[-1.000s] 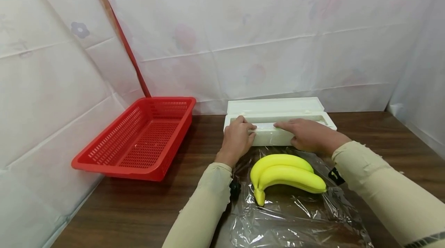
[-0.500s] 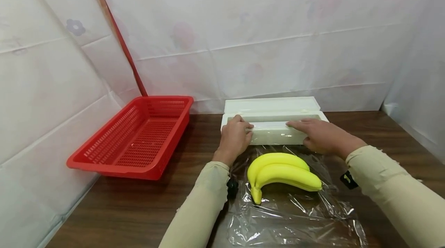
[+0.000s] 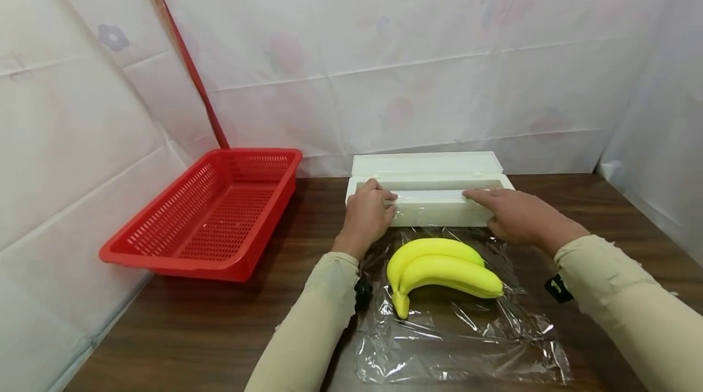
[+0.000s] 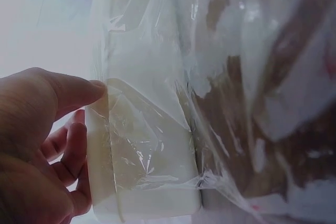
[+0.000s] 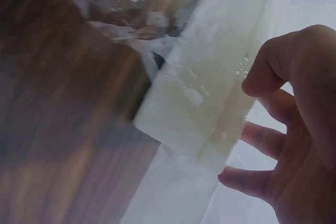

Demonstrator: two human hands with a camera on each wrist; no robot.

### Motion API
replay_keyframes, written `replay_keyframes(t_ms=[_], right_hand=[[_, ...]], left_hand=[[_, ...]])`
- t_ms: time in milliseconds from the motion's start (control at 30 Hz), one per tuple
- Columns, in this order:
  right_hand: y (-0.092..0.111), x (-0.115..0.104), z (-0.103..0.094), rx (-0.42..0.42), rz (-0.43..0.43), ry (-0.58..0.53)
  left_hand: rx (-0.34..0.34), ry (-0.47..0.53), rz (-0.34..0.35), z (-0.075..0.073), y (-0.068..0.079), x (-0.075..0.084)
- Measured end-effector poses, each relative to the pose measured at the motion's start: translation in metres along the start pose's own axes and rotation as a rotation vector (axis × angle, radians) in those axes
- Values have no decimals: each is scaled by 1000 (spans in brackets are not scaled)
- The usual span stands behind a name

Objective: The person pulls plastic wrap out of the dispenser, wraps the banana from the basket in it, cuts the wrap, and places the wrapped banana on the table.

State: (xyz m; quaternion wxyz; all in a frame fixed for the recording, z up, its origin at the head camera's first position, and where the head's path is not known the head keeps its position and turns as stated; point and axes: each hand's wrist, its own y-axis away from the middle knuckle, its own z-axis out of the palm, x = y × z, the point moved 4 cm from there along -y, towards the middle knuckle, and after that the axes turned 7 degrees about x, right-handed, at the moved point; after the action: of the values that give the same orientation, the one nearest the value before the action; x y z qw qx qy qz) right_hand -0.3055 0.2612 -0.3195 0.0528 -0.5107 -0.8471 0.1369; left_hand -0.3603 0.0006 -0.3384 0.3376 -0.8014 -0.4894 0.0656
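Observation:
A white cling film box [image 3: 434, 216] stands at the back of the table, its lid [image 3: 428, 164] raised behind it. Clear cling film [image 3: 456, 355] runs from its front edge across the table. On the film lies a bunch of yellow bananas [image 3: 442, 276]. My left hand [image 3: 367, 215] grips the box's front rim near the left end, thumb [image 4: 86, 93] on the film-covered edge, fingers curled behind. Toward the right end, my right hand [image 3: 516, 215] touches the same rim, with its index finger stretched along it and its thumb [image 5: 257, 80] at the edge in the right wrist view.
A red plastic basket [image 3: 252, 257] stands at the left of the brown wooden table [image 3: 209, 331]. White patterned sheeting [image 3: 417, 62] hangs close behind the box and at both sides.
My right hand has slid rightward along the box's front rim, away from my left hand. The left hand stays at its end of the rim. The view has shifted slightly.

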Motion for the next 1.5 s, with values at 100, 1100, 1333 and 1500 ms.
replay_keyframes(t_ms=[100, 1100, 1333, 1500], right_hand=[[3, 2, 1, 3, -3, -11], [16, 15, 7, 170, -78, 75], [15, 17, 9, 133, -52, 51], [18, 19, 8, 141, -54, 52]], left_hand=[[-10, 8, -9, 1, 0, 0], [4, 32, -43, 9, 2, 1], [9, 15, -45, 9, 1, -1], [16, 22, -53, 11, 1, -3]])
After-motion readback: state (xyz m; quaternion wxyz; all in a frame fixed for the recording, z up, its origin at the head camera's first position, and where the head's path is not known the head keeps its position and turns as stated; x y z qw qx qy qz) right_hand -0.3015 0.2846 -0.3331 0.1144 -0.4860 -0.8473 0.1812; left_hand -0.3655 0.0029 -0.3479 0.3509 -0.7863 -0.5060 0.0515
